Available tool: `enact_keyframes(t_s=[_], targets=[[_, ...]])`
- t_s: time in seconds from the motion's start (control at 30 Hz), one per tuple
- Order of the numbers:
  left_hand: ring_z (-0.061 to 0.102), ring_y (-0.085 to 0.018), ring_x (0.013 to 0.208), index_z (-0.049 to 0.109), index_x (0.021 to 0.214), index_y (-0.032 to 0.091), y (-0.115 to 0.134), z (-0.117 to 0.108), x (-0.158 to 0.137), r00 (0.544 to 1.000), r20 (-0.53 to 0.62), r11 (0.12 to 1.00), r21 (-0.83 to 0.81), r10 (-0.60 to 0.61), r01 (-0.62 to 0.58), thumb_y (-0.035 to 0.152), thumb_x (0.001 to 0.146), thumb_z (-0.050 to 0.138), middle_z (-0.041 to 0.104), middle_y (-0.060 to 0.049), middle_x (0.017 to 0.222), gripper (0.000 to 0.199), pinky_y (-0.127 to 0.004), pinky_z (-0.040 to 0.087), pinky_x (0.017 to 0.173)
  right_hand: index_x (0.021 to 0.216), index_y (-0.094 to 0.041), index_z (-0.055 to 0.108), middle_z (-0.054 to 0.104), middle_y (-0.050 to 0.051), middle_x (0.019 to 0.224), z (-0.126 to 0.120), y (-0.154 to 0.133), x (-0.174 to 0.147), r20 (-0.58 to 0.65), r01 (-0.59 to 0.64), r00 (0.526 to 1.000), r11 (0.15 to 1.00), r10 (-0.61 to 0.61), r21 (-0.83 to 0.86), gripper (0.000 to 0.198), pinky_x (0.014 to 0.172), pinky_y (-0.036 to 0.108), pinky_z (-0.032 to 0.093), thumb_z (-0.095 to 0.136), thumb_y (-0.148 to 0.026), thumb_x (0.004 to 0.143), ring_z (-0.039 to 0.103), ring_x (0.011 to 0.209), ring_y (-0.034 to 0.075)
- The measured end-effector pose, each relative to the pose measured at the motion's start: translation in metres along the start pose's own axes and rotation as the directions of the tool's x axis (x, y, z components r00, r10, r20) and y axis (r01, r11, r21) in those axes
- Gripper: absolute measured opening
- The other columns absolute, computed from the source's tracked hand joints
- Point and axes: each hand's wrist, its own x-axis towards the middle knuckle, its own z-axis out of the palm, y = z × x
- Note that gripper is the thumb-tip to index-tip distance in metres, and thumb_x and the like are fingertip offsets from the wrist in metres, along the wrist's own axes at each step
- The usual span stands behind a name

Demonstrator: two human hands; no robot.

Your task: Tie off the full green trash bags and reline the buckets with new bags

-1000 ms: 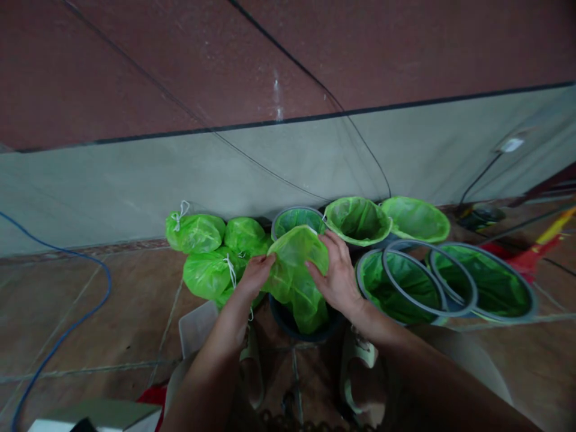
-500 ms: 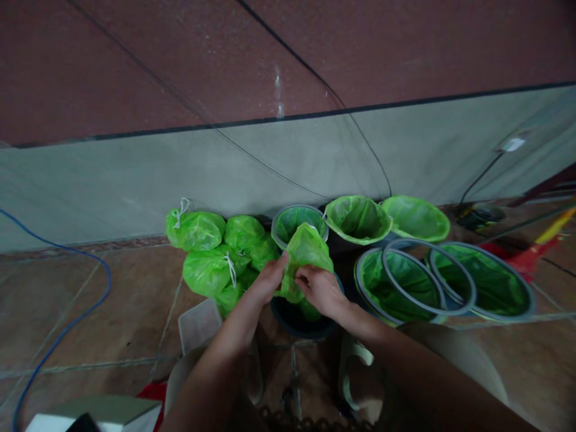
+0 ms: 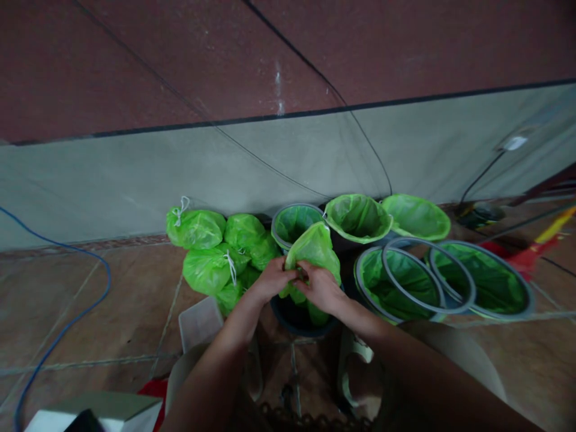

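Observation:
Both of my hands grip the edge of a green plastic bag (image 3: 317, 249) above a dark bin (image 3: 299, 327) standing between my feet. My left hand (image 3: 273, 277) is closed on the bag's left side. Close beside it, my right hand (image 3: 321, 288) has its fingers pinched on the near edge, and the fingertips of the two hands almost meet. Part of the bag hangs down into the bin. To the left lie several filled green bags (image 3: 211, 268), some with white drawstrings tied at the top.
Behind stand bins lined with green bags, such as a grey-rimmed bin (image 3: 294, 222) and another lined bin (image 3: 359, 217). A loose grey ring (image 3: 468, 282) rests across lined bins at right. A clear plastic container (image 3: 200, 324) and a blue cable (image 3: 67, 327) lie left.
My left hand has moved in toward my right hand along the bag's edge. The bag's upper part has shifted slightly right.

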Motion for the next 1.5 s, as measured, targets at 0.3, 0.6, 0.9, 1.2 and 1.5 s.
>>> enact_keyframes(t_s=[0.3,0.6,0.9,1.2,1.5], targets=[[0.045,-0.011,0.058,0.060,0.064,0.016,-0.007,-0.009,0.006,0.994,-0.097,0.905,0.426,0.048,-0.002,0.036,0.073,0.061,0.051,0.004,0.059,0.022,-0.022,0.031,0.054,0.100,-0.019,0.066,0.063,0.001,0.071,-0.003,0.004,0.003,-0.014,-0.022,1.000,0.998,0.023,0.060,0.019,0.061,0.027,0.037,0.058,-0.017,0.083,0.055,0.064,0.015],[0.044,-0.007,0.047,0.056,0.061,0.016,-0.004,-0.018,0.005,0.987,-0.163,0.992,0.121,-0.011,0.031,0.038,0.066,0.071,0.050,0.006,0.052,0.027,-0.020,0.034,0.046,0.080,-0.022,0.068,0.063,-0.001,0.064,-0.007,0.010,0.008,-0.087,-0.034,0.995,0.975,0.055,0.219,0.011,0.057,0.027,0.034,0.059,-0.029,0.083,0.053,0.057,0.013],[0.058,-0.010,0.053,0.066,0.090,0.013,-0.003,-0.022,0.005,0.986,-0.154,0.995,-0.080,-0.064,0.052,0.019,0.065,0.071,0.065,0.002,0.064,0.025,-0.023,0.046,0.054,0.079,-0.021,0.067,0.064,-0.001,0.064,-0.006,0.017,0.007,-0.084,-0.061,0.994,0.988,0.074,0.141,0.012,0.055,0.026,0.037,0.061,-0.030,0.084,0.056,0.056,0.014],[0.050,-0.008,0.047,0.067,0.092,0.014,-0.010,-0.008,0.010,0.979,-0.194,0.998,0.030,0.056,-0.051,0.021,0.068,0.072,0.059,0.005,0.055,0.025,-0.021,0.038,0.050,0.105,-0.021,0.066,0.065,0.007,0.106,-0.015,-0.004,-0.002,-0.331,0.288,0.901,0.957,-0.281,-0.030,0.020,0.086,0.033,0.050,0.054,-0.023,0.089,0.062,0.097,0.021],[0.061,-0.011,0.070,0.062,0.117,0.015,0.002,-0.002,0.003,0.987,0.004,0.953,-0.261,0.162,-0.155,0.017,0.072,0.069,0.070,-0.001,0.080,0.046,-0.023,0.044,0.071,0.106,-0.021,0.065,0.068,0.006,0.098,-0.014,0.006,0.003,-0.330,0.215,0.928,0.972,-0.172,0.098,0.022,0.084,0.035,0.051,0.057,-0.024,0.087,0.063,0.090,0.020]])
